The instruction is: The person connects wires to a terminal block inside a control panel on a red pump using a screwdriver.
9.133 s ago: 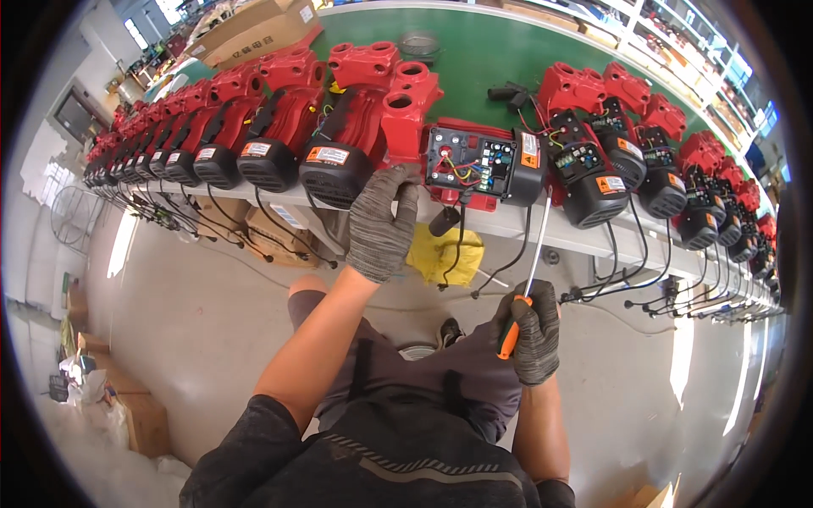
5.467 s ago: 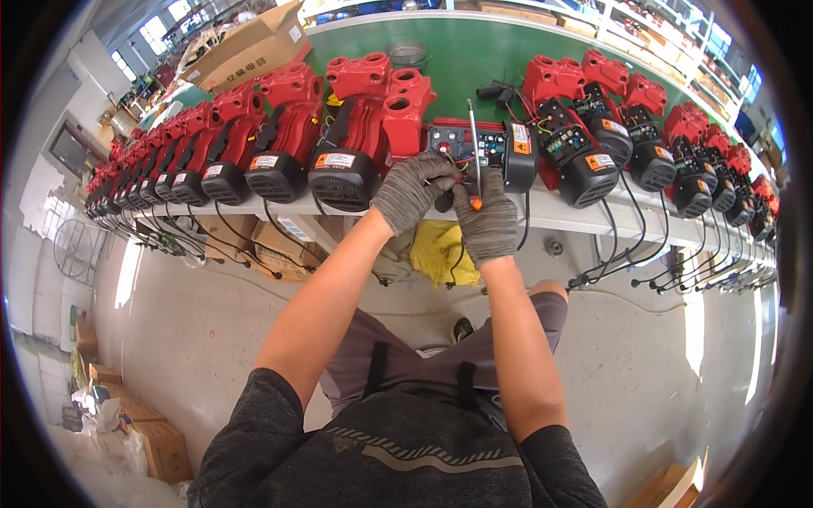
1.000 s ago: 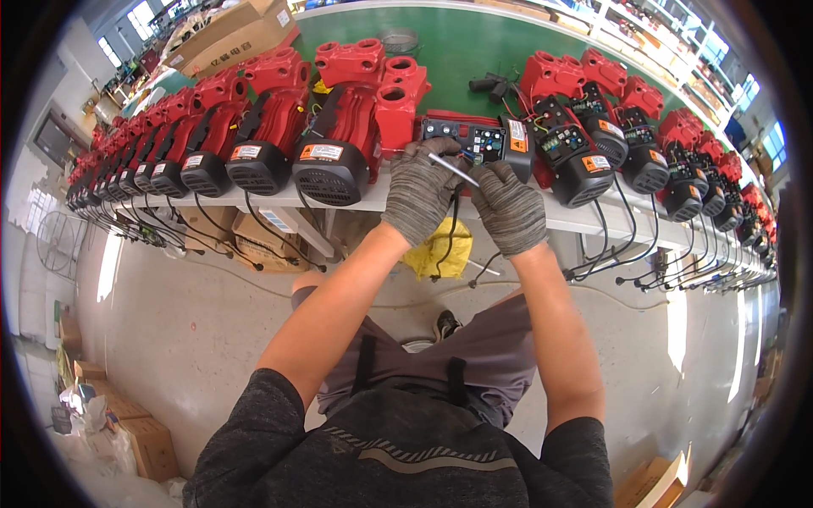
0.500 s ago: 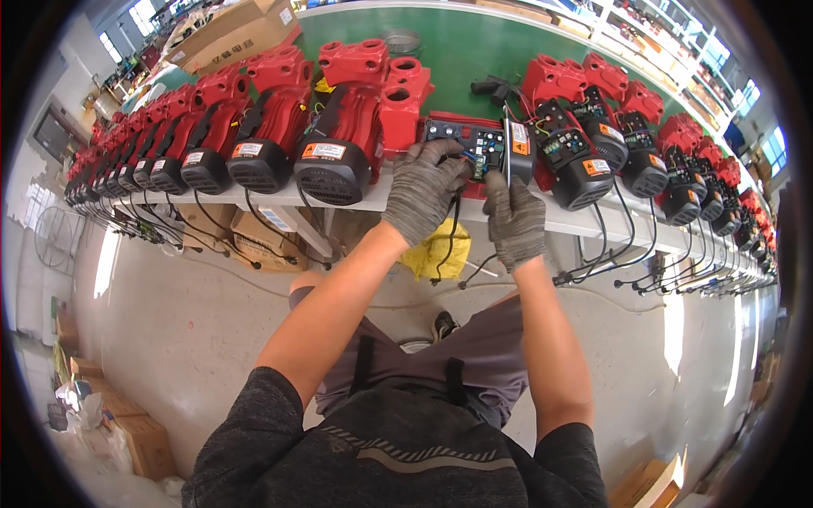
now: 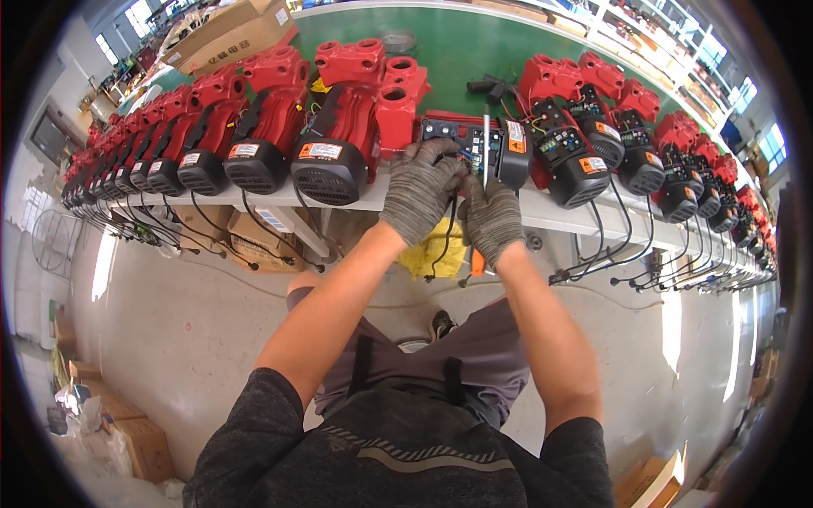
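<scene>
The right hand (image 5: 493, 218) had turned its orange-handled screwdriver (image 5: 483, 161) upright, grip clamped; the left hand (image 5: 421, 188) stayed curled on the open black terminal box (image 5: 461, 142).

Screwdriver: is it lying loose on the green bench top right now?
No: the right hand grips the screwdriver upright, its orange handle below the glove and its shaft rising in front of the open terminal box.

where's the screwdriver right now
In the head view, the screwdriver is upright in the right hand, just right of the left hand, over the open control box.
</scene>
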The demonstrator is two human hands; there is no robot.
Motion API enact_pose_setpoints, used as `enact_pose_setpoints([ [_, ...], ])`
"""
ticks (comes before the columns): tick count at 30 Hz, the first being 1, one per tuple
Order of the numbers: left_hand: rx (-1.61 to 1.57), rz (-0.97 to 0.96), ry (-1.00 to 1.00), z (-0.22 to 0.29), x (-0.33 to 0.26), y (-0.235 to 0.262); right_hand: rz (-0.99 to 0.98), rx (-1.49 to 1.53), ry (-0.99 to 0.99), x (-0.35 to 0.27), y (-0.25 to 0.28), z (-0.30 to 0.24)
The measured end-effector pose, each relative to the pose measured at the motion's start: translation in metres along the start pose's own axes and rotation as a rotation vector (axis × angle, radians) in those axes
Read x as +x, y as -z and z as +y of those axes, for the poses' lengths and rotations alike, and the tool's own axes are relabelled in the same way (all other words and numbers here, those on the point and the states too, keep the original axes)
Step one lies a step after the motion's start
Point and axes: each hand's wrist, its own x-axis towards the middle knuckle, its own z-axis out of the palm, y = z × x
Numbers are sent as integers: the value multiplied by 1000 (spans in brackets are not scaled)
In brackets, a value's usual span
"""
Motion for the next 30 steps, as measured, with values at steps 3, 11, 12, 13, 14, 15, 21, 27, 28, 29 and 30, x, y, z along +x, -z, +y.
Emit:
enact_pose_setpoints([
  [3,6,4,-5,-2,-1,0,-6,585,-384,-15,-2,-21],
  [11,-48,-9,54,-1,0,-4,153,-576,706,1,30,3],
  [12,-97,-22,134,0,0,-4,115,-706,818,4,30,2],
  [13,-96,-20,133,-2,0,-6,114,-706,820,5,32,1],
  [14,-137,-48,156,-5,-1,-11,69,-784,840,5,34,0],
  [15,-179,-77,179,-4,0,-10,23,-863,858,5,36,-1],
  [21,-42,48,-62,-2,-1,3,94,-467,347,5,14,6],
  [27,-98,68,-65,-5,-1,-1,126,112,8,1,-6,9],
  [28,-101,66,-66,-5,-1,-2,86,264,-126,0,-5,5],
  [29,-61,73,-50,-5,-1,-3,88,263,-127,-5,-1,-2],
  [30,-21,81,-31,-5,-2,-3,89,432,-204,-14,6,-12],
])
